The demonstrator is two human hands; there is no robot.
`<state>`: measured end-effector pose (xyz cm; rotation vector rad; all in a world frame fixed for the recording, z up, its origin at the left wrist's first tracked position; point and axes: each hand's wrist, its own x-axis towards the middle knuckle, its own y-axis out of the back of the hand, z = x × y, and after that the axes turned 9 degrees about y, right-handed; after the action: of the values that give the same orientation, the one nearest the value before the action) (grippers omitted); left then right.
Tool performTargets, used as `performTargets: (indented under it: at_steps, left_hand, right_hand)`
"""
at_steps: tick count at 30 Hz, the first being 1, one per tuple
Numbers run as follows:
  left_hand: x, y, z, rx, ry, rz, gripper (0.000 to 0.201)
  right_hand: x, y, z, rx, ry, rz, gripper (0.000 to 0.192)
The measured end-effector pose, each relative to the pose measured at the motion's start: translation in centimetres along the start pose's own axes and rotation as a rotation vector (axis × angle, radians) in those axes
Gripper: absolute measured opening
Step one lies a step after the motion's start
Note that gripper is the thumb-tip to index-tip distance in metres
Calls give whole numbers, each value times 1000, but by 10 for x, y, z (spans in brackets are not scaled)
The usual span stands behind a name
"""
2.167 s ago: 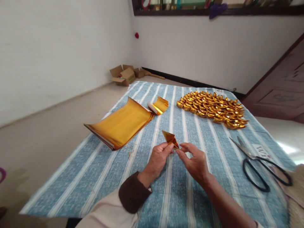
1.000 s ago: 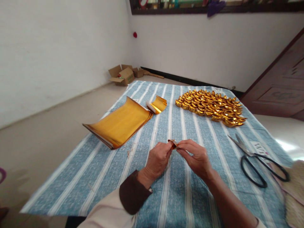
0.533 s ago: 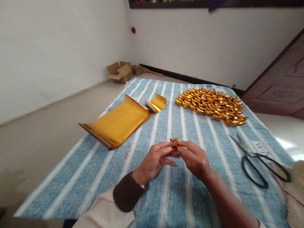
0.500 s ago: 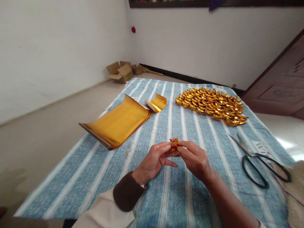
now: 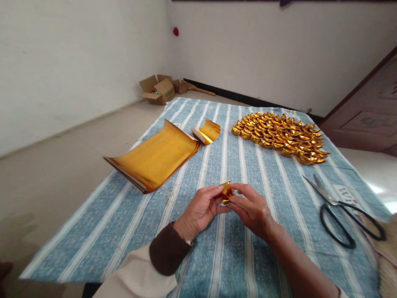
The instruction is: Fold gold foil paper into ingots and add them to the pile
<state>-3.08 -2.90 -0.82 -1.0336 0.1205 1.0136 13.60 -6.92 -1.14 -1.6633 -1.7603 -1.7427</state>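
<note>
A small folded piece of gold foil paper (image 5: pixel 227 191) is held between my two hands, above the near middle of the table. My left hand (image 5: pixel 204 207) pinches its left side between thumb and fingers. From the right, the thumb and fingers of my right hand (image 5: pixel 252 207) close on its other side. Part of the piece is hidden by the fingertips. Farther off to the right stand rows of gold foil ingots (image 5: pixel 279 136). A stack of gold foil sheets (image 5: pixel 158 157) with curled edges lies to the left, beside a smaller curled stack of gold paper (image 5: pixel 211 131).
Black-handled scissors (image 5: pixel 333 203) lie slightly open at the right of the striped tablecloth (image 5: pixel 124 231). Thin scraps (image 5: pixel 169 196) sit near the sheets. Fluffy beige fabric (image 5: pixel 389 260) is at the right edge. Open cardboard boxes (image 5: pixel 158 90) stand on the floor behind.
My fingers have shifted on the gold foil piece, and more of its shiny surface shows, looking more opened out. The camera view has moved slightly.
</note>
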Motion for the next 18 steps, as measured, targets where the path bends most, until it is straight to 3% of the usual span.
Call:
performTargets:
  at_steps: [8, 18]
  left_hand:
    - [-3, -6, -2, 95, -138, 79, 24]
    - [-4, -11, -4, 159, -187, 94, 28]
  right_hand:
    - [-2, -8, -3, 230, -347, 185, 10]
    - [3, -12, -6, 521, -724, 259, 15]
